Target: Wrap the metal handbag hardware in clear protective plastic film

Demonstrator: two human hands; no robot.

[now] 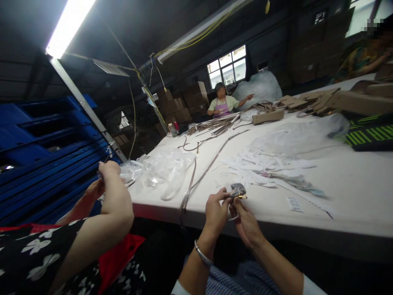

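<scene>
My left hand (215, 213) and my right hand (246, 223) meet at the near edge of the white table (264, 205). Pinched between their fingers is a small dark grey piece with a gold metal fitting (238, 191); its exact kind is not clear. The left fingers grip it from the left, and the right thumb and fingers close just below the gold part. A bit of something white shows beneath the fingers. Just beyond my hands lies a heap of white paper strips (254, 166). A white printed label (294, 204) rests to their right.
Long brown straps (211, 164) cross the table, one bundle hanging over its edge. Clear plastic bags (167, 168) lie left. At far right are brown pieces (353, 100) and a black-green bag (371, 133). A co-worker's arm (115, 196) is close on my left; another person (222, 102) sits opposite.
</scene>
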